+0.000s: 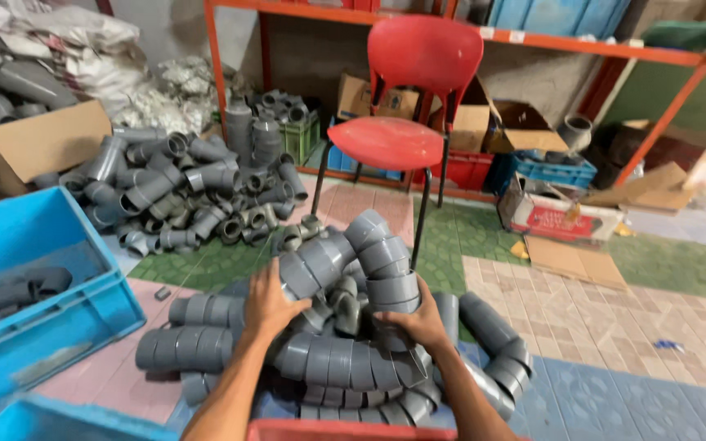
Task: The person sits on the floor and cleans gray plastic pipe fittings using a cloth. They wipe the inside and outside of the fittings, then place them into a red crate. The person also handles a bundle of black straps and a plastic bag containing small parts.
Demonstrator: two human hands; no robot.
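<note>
Red crate rim [345,429] at the bottom edge, left hand [270,304] and right hand [420,321] each in a closed grip around stacked grey pipe elbows [369,261] atop a heap on the tiled floor [614,327], blue crate [42,310] left, red chair [406,98] behind.

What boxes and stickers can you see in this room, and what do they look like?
Open brown cardboard box: far left, holds grey pipes.
Red-and-white printed carton: on the floor right of the red chair, low and long.
Brown cartons: under the orange shelf, behind the chair, flaps open.
Small white labels: stuck on the shelf's orange rail.
Flat cardboard sheet: lies on the tiles before the printed carton.
</note>
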